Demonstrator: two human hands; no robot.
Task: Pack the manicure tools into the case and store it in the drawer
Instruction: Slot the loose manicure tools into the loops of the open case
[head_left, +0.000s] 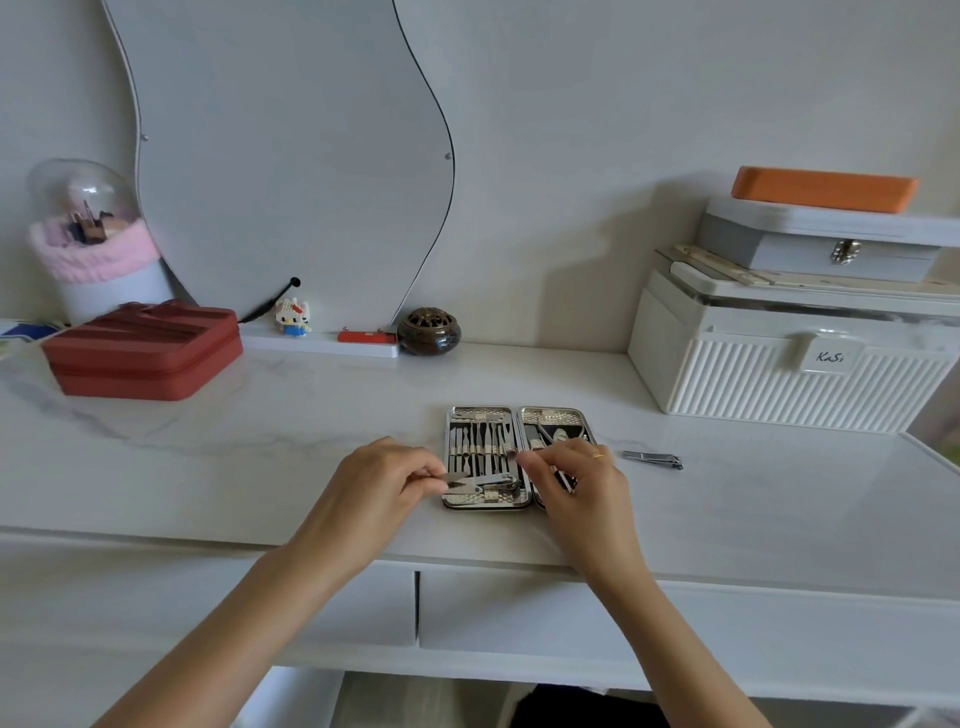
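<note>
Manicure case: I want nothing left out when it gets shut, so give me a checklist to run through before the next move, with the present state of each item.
1. Manicure case lies open and flat on the vanity top: ok.
2. Small scissors seated in the left half: not ok, the left hand pinches them at the near end.
3. Right hand clear of the right half: not ok, its fingers are over the tools there.
4. All tools inside: not ok, a nail clipper lies on the top, right of the case.
5. Tools under the straps in the right half: cannot tell, hand covers them.
6. Drawer open to receive the case: not ok, it is closed.
</note>
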